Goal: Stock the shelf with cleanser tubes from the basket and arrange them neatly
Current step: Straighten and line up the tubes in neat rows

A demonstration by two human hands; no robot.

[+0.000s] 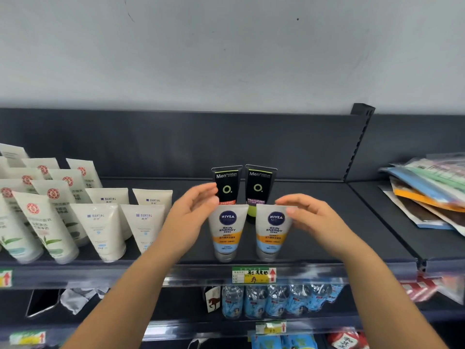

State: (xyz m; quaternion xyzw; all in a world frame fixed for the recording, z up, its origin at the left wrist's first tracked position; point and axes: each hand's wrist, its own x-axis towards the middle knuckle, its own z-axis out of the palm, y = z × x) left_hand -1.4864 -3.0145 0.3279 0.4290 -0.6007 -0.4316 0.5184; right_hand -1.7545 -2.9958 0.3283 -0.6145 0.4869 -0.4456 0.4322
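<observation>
Two white Nivea tubes stand cap-down at the front of the dark shelf (327,248), the left one (227,233) and the right one (273,233) side by side. Behind them stand two black Mentholatum tubes (226,187) (260,185). My left hand (191,212) curls at the top left corner of the left Nivea tube, fingertips touching it and the black tube behind. My right hand (309,217) pinches the top right corner of the right Nivea tube. The basket is out of view.
Rows of white cleanser tubes (100,222) fill the shelf's left part. A pile of flat sachets (427,192) lies on the neighbouring shelf at right. A price tag (254,274) sits on the shelf rail. Blue packets (276,301) hang on the shelf below.
</observation>
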